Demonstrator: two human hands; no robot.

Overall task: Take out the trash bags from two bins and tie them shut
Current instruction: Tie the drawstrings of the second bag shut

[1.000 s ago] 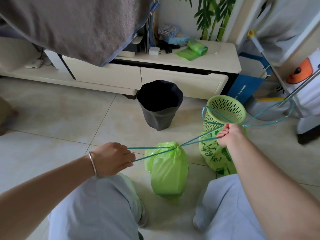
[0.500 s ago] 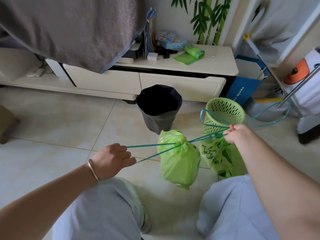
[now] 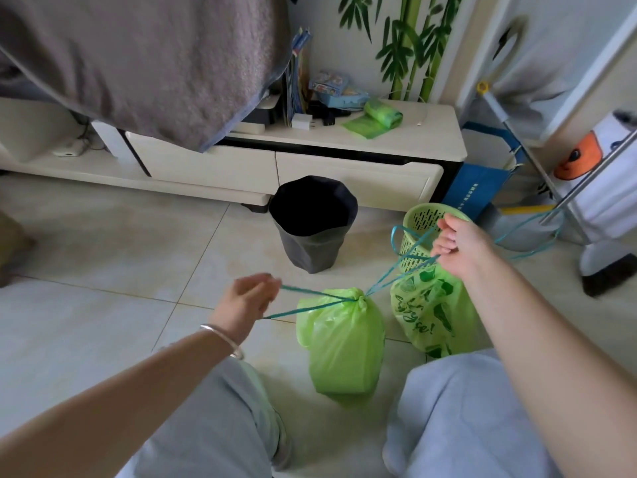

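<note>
A plain green trash bag (image 3: 341, 343) stands on the tiled floor between my knees, its neck cinched by a teal drawstring (image 3: 312, 298). My left hand (image 3: 250, 298) grips the drawstring's left ends. My right hand (image 3: 458, 243) grips the right ends, pulled up and away. A second green bag (image 3: 425, 312) with dark printed leaves sits just right of the first. Behind it stands the green perforated bin (image 3: 422, 219), partly hidden by my right hand. The dark grey bin (image 3: 313, 236) stands further left, its inside dark.
A low white TV cabinet (image 3: 344, 167) runs along the wall, with a roll of green bags (image 3: 379, 115) on top. A grey blanket (image 3: 138, 63) hangs over it at left. A blue paper bag (image 3: 479, 188) and a mop stand at right.
The green bag was lifted and swung off the floor half a second ago and now rests on the floor again. My left hand moved closer to the bag; my right hand rose higher.
</note>
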